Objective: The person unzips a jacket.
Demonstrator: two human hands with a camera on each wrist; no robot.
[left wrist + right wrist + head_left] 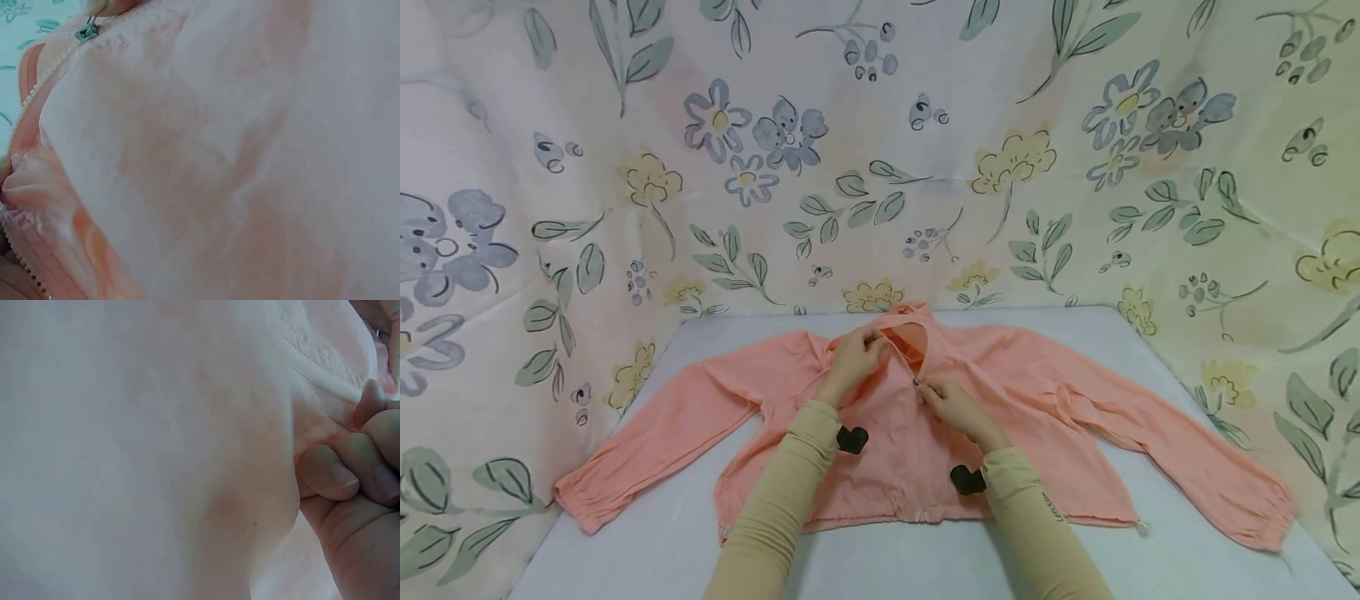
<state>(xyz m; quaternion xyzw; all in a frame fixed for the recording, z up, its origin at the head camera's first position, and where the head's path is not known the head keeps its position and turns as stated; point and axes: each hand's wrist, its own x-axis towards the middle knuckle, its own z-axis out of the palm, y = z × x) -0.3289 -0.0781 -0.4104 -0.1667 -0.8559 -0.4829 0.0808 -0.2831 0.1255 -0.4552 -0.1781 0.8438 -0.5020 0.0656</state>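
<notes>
A salmon-pink hooded jacket (880,458) lies spread front up, sleeves out to both sides. Its front zipper is closed from the hem to the upper chest and parts above that, below the hood. My left hand (855,360) pinches the parted zipper edge near the collar. Just below the opening, my right hand (957,407) pinches the zipper pull. The metal zipper slider (86,32) shows in the left wrist view, with fingertips on its pull. Curled fingers (328,475) of the right hand appear beside the cloth in the right wrist view; the pull itself is hidden there.
The jacket lies on a white-covered table (655,550). A floral curtain (880,242) stands behind the table and along both sides. White cord ends (1142,527) stick out at the hem's right corner.
</notes>
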